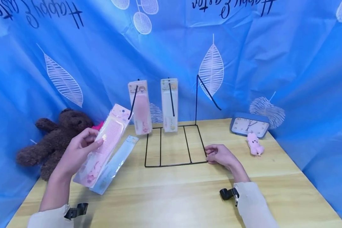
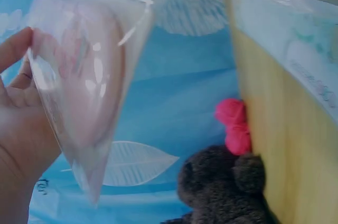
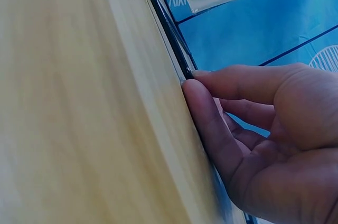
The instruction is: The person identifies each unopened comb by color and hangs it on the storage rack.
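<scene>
My left hand (image 1: pixel 78 155) pinches a pink comb (image 1: pixel 109 136) in a clear packet, tilted, thumb across its front. The packet's upper right corner overlaps the tip of the rack's left hook in the head view. The left wrist view shows the packet's lower part (image 2: pixel 87 76) beside the fingers. My right hand (image 1: pixel 220 155) pinches the front right corner of a black wire rack (image 1: pixel 176 164) on the table; thumb and fingertip meet on the wire (image 3: pixel 185 68). Pink packets (image 1: pixel 142 110) hang on the left hook, pale green-white packets (image 1: pixel 168 107) on the middle one. The right hook (image 1: pixel 209 91) is bare.
A pale blue packet (image 1: pixel 117 164) lies on the table (image 1: pixel 171 196), partly under the held comb. At the left sits a brown teddy bear (image 1: pixel 60 136). On the right stand a blue clock (image 1: pixel 249 125) and a small pink toy (image 1: pixel 255 144). A blue curtain (image 1: pixel 171 47) hangs behind.
</scene>
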`<state>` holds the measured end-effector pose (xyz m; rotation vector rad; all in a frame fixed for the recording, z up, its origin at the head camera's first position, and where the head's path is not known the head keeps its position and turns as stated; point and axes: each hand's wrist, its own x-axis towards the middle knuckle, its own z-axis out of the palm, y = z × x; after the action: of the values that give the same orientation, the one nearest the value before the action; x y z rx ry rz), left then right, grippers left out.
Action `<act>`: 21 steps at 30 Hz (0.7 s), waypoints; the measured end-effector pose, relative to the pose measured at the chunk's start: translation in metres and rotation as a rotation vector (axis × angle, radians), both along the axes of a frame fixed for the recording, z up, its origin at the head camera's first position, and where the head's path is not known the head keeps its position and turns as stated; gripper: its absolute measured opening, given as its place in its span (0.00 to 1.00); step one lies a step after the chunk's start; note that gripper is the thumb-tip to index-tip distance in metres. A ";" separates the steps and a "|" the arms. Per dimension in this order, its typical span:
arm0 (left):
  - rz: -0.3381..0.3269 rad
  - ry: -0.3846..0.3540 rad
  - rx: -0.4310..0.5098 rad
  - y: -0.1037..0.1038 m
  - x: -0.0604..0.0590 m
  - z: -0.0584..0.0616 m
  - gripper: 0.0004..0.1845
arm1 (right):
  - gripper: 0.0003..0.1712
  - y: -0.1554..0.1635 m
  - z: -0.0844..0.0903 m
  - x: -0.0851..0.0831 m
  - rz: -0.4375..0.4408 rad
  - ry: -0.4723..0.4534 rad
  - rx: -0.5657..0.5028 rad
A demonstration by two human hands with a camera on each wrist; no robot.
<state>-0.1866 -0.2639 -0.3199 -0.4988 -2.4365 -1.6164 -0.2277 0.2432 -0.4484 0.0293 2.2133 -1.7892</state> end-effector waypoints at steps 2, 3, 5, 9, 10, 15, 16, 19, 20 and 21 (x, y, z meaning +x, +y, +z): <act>0.023 0.054 -0.022 0.001 0.008 0.005 0.07 | 0.34 0.001 0.001 0.001 0.015 0.003 0.006; 0.041 0.081 -0.038 0.001 0.012 0.007 0.07 | 0.34 0.001 0.002 0.001 0.019 0.007 0.004; 0.070 0.127 -0.077 0.002 0.017 0.011 0.06 | 0.34 0.002 0.002 0.002 0.018 0.005 0.005; 0.042 0.200 -0.047 0.004 0.023 0.015 0.07 | 0.33 0.003 0.000 0.004 0.000 -0.002 0.010; 0.007 0.214 0.003 0.003 0.025 0.015 0.07 | 0.33 0.004 -0.001 0.004 0.000 -0.001 0.011; -0.185 0.282 0.247 0.005 0.035 0.019 0.11 | 0.33 0.004 -0.003 0.004 0.017 -0.004 0.006; -0.215 0.296 0.274 0.006 0.036 0.020 0.11 | 0.33 0.004 -0.002 0.003 0.020 -0.006 0.005; -0.296 0.326 0.319 0.011 0.036 0.026 0.11 | 0.33 0.004 0.000 0.002 0.028 -0.004 0.004; -0.310 0.326 0.312 0.014 0.036 0.027 0.11 | 0.33 0.004 0.001 0.002 0.026 -0.002 0.005; -0.321 0.319 0.303 0.016 0.036 0.029 0.10 | 0.33 0.004 0.002 0.002 0.021 -0.002 0.006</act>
<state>-0.1506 -0.2480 -0.2914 -1.0426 -1.9122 -1.8160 -0.2260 0.2476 -0.4467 0.0087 2.2095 -1.7715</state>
